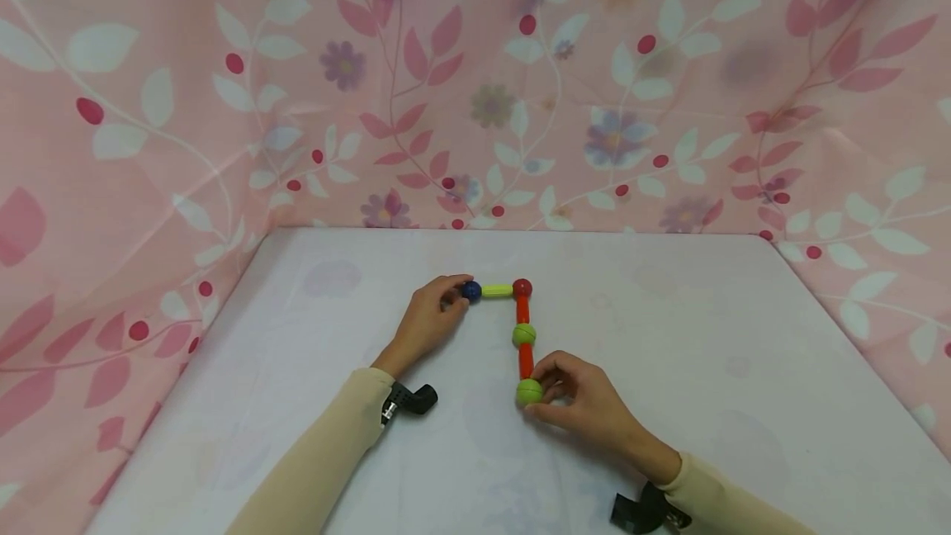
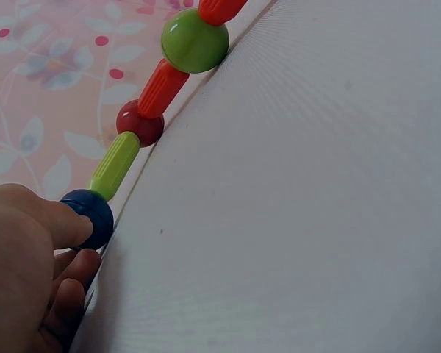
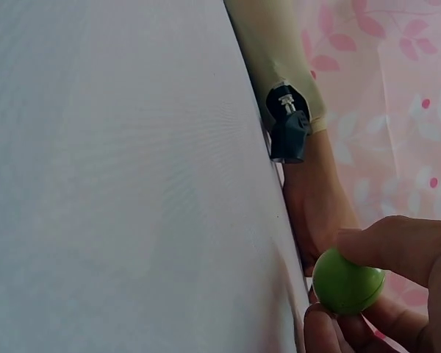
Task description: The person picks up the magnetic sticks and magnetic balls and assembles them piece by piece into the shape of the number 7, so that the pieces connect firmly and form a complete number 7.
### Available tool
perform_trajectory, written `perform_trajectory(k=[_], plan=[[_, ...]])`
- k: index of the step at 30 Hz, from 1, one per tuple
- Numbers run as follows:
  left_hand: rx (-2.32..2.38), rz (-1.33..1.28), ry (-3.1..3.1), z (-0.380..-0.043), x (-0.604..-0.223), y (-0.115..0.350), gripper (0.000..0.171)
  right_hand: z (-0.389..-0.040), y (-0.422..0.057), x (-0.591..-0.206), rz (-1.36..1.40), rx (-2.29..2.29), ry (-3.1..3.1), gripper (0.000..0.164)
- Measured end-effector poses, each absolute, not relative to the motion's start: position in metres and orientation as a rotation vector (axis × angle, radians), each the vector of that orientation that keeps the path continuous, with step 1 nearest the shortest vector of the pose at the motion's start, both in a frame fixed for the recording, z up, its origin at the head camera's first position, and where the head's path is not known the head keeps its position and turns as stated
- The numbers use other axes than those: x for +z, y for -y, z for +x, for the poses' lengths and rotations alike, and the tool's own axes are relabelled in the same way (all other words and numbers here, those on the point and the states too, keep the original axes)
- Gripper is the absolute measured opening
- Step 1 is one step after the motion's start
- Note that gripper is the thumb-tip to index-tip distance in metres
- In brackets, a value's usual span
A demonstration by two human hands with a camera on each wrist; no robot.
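On the white table lies an L-shaped chain of balls and rods. At its far left end my left hand (image 1: pixel 427 322) pinches a blue ball (image 2: pixel 93 218) between thumb and fingers. A yellow-green rod (image 1: pixel 497 291) joins that ball to a red ball (image 1: pixel 522 288) at the corner. From there a red rod (image 1: pixel 523 310) runs toward me to a green ball (image 1: pixel 523 334), then a second red rod (image 1: pixel 526 361) leads to the near green ball (image 3: pixel 348 282). My right hand (image 1: pixel 585 403) grips this near ball, thumb on one side and fingers on the other.
The white tabletop (image 1: pixel 334 452) spreads around the chain, with its far edge behind it. A pink floral curtain (image 1: pixel 475 89) hangs behind and at both sides. Each wrist carries a black camera mount (image 1: pixel 416 400) near a beige sleeve (image 1: pixel 319 452).
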State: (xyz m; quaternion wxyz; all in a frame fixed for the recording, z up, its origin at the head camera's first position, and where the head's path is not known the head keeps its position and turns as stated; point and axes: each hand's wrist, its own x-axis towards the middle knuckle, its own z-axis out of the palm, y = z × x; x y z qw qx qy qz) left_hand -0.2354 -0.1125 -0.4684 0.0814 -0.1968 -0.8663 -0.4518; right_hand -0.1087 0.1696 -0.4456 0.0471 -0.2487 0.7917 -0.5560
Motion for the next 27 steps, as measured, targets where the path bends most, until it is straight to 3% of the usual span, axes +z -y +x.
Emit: perform_trajectory(k=[27], plan=[[-1.352, -0.583, 2.597, -0.2353, -0.4693, 0.1141, 0.040, -0.1086, -0.1636, -0.4519, -0.761, -1.668, -2.552, 0.038]])
